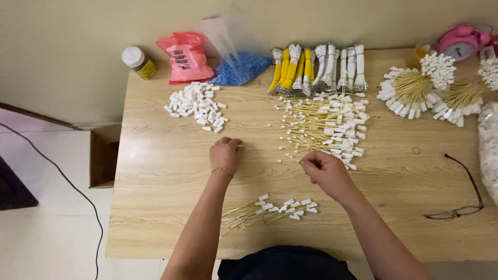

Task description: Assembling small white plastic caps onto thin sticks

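Bare surface is left open between the white caps and the near stick bundle. Passage rightward is blocked by the loose stick pile; beyond it, open wood is bounded by the spectacles.

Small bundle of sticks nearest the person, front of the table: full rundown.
The small bundle is a loose sheaf of thin yellow sticks, each tipped with a small white block, seemingly plastic. It lies flat on the wooden table, tips fanned to the right, bare ends left, between the forearms. Neither hand touches it.
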